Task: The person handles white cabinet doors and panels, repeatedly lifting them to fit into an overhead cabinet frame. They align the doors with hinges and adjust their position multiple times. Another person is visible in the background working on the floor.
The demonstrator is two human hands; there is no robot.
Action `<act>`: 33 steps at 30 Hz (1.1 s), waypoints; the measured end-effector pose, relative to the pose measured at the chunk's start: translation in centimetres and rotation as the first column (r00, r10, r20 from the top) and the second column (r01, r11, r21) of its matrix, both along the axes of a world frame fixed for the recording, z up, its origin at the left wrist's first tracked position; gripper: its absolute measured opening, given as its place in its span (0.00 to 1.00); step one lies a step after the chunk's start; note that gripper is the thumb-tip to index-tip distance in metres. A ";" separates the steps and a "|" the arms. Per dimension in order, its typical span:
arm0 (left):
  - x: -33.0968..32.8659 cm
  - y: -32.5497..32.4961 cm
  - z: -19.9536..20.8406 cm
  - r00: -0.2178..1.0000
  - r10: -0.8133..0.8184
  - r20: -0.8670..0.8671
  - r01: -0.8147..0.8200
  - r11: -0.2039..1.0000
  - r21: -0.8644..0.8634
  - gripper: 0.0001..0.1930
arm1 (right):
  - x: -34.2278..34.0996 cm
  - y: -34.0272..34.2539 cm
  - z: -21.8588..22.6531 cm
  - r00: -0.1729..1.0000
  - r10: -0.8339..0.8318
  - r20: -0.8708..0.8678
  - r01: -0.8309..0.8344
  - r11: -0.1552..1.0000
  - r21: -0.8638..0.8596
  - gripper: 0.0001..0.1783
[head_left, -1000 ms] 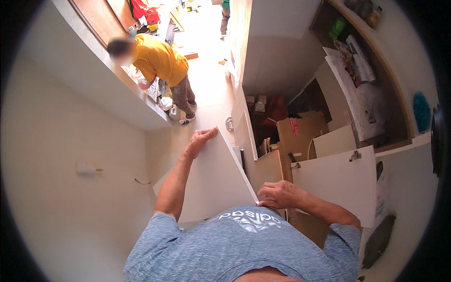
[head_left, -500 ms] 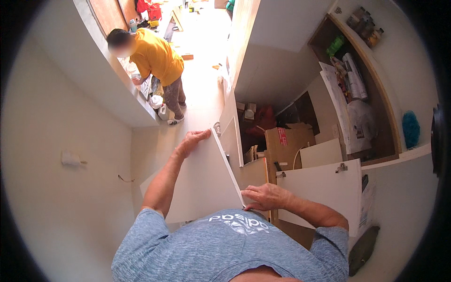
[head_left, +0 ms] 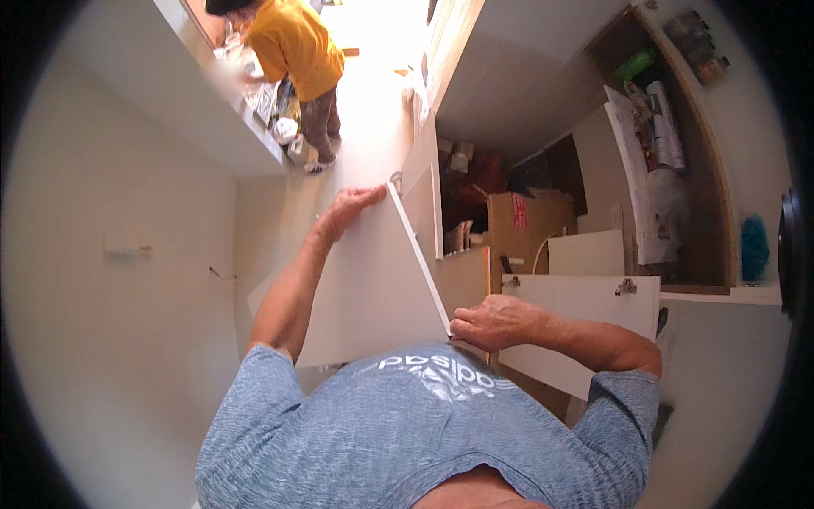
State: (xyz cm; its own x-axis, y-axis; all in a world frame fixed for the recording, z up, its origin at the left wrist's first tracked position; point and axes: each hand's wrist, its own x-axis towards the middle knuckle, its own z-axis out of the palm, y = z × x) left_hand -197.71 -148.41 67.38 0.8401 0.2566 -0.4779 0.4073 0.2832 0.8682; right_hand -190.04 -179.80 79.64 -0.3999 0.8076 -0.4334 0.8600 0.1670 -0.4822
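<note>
A large white panel (head_left: 365, 271) stands in front of my body, its narrow white edge running from the far end back toward my shirt. My left hand (head_left: 352, 210) grips the far end of that edge, thumb and fingers closed on it. At the near end, my right hand (head_left: 490, 322) is closed with its fingers curled on the corner next to my belly. The panel's lower part and the undersides of my fingers are hidden. Just right of my right hand is a white cabinet door (head_left: 585, 318) with metal hinges.
An open cabinet holds a cardboard box (head_left: 530, 212) and, higher on the right, a shelf with paper rolls (head_left: 666, 127). A blue fluffy object (head_left: 754, 246) sits at far right. A person in a yellow shirt (head_left: 297, 51) stands by a cluttered counter at far left.
My view has tilted, so the scene and both hands sit higher in the picture. My right hand's fingers, partly extended before, are now curled in at the panel's near corner.
</note>
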 end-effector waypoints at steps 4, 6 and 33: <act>0.0 -0.3 -0.1 1.000 -0.010 0.027 0.012 0.996 -0.087 0.24 | -0.5 -0.5 -0.7 0.994 0.110 0.025 -0.111 0.989 0.099 0.12; 0.0 -0.6 0.2 0.999 -0.007 0.040 0.012 0.993 -0.119 0.24 | -0.5 -0.3 -0.7 0.986 0.168 -0.015 -0.163 0.972 0.167 0.11; -5.8 4.9 3.2 0.917 0.199 0.346 -0.259 0.956 0.135 0.21 | 0.8 -0.9 -1.5 0.266 -0.853 -0.449 0.705 0.490 -0.513 0.36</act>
State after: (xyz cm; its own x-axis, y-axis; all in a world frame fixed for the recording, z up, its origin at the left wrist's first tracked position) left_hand -203.46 -143.56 70.55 0.8490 0.5150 -0.1184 0.0362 0.1668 0.9853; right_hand -189.27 -180.67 78.11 0.1776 0.8147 -0.5519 0.0293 -0.5650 -0.8246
